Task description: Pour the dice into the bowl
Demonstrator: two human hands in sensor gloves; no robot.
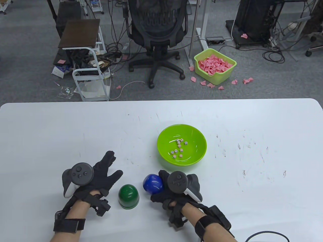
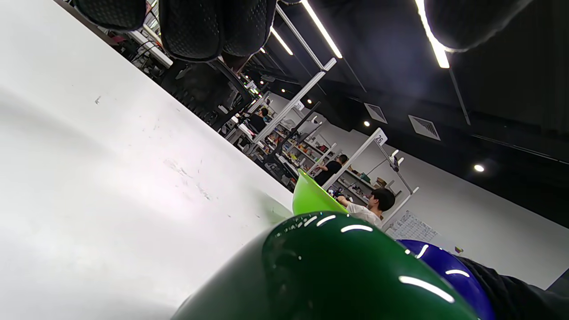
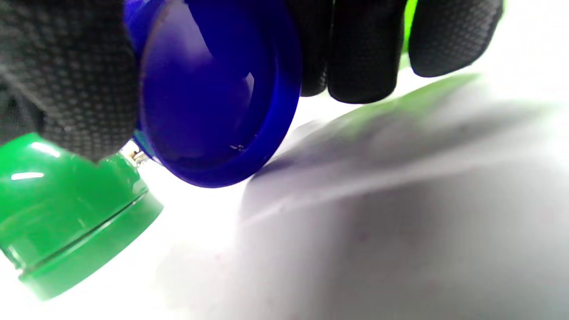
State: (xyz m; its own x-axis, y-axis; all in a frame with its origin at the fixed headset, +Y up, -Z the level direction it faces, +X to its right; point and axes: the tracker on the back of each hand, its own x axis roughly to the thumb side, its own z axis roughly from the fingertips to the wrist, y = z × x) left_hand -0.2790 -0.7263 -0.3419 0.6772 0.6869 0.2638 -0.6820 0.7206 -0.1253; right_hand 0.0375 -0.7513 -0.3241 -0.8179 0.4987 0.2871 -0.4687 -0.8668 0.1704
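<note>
Dice lie in the lime bowl

Dice [image 1: 179,148] sit scattered in the lime bowl [image 1: 196,156] on the white counter [image 1: 252,151]. Just near it, the right hand [image 1: 176,187] grips a tilted blue cup [image 1: 153,184], rim off the counter. A green cup [image 1: 128,196] stands mouth-down beside it. The left hand [image 1: 94,176] rests released, fingers spread.

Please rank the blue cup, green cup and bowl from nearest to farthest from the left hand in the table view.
From the left hand:
1. Green cup, just to its right.
2. Blue cup, further right, held by the right hand.
3. Bowl, beyond, up and right.
</note>
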